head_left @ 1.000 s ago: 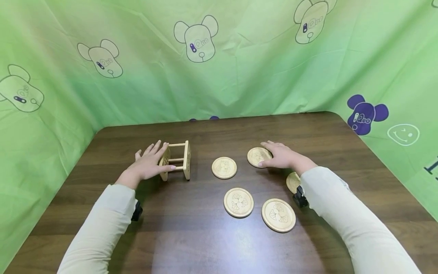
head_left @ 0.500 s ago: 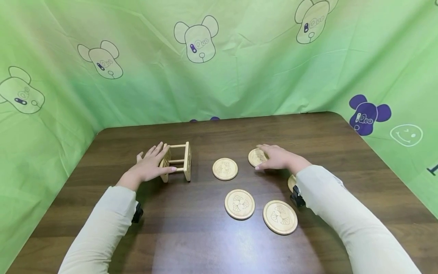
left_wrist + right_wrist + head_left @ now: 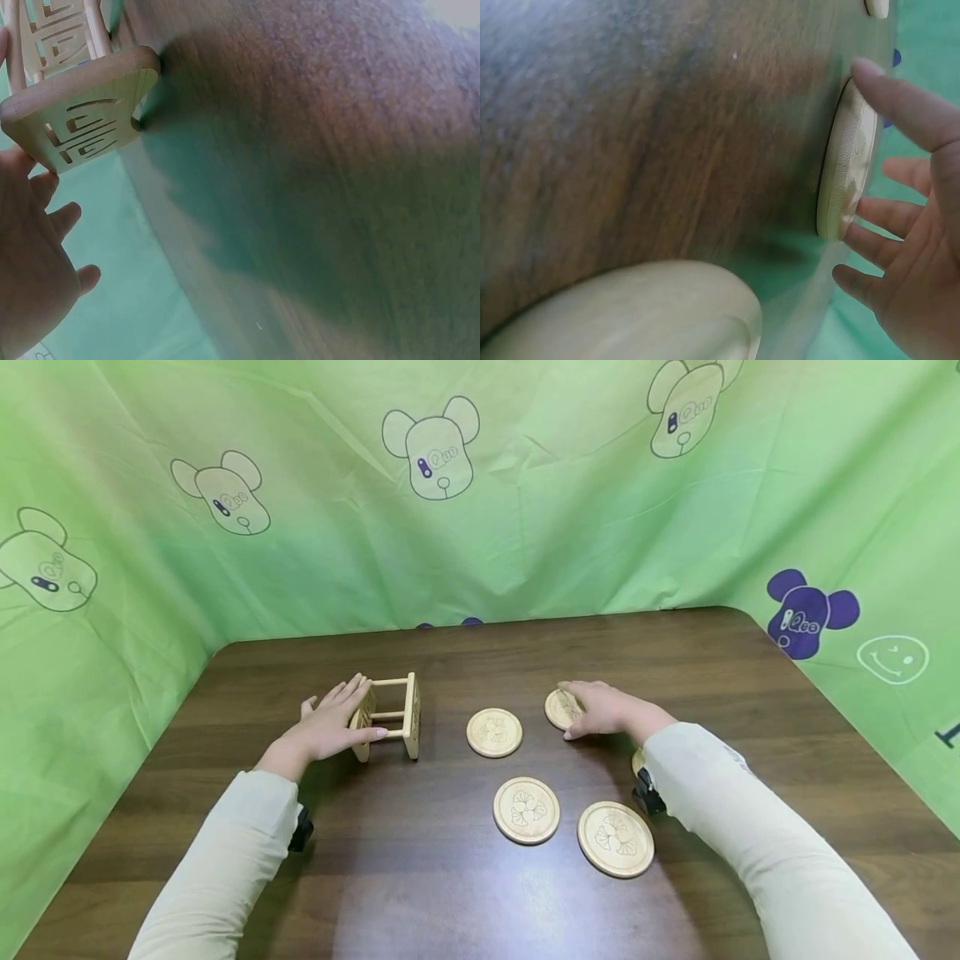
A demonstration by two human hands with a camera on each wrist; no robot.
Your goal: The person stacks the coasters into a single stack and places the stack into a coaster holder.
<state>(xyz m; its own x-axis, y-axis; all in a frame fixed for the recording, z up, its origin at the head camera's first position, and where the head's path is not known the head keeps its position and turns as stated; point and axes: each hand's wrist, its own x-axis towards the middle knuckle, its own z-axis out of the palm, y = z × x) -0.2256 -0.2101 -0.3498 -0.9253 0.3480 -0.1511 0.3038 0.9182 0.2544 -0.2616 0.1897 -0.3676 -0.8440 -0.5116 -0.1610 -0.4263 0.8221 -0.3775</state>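
Observation:
My left hand (image 3: 327, 727) lies at a small wooden coaster rack (image 3: 411, 717), its fingers straight and spread. The thumb reaches over the front rail, and the index finger lies at the far top corner of the left panel. In the left wrist view, the rack's cut-out side panel (image 3: 90, 120) shows, with the other fingers loose below it. My right hand (image 3: 603, 708) is over the right side of a round wooden coaster (image 3: 558, 709) on the table. In the right wrist view, the thumb is at one end of that coaster (image 3: 846, 161) and the relaxed fingers are at its far side.
More round coasters lie flat: one (image 3: 494, 732) between the hands, one (image 3: 527, 811) nearer, and a leaf-patterned one (image 3: 616, 839) at front right. Another coaster (image 3: 638, 761) is mostly hidden under the right sleeve. A green curtain (image 3: 525, 552) borders the brown table (image 3: 420, 877).
My right hand has moved slightly left over its coaster, covering more of its right side. The left hand stays at the rack, and the head view has shifted slightly.

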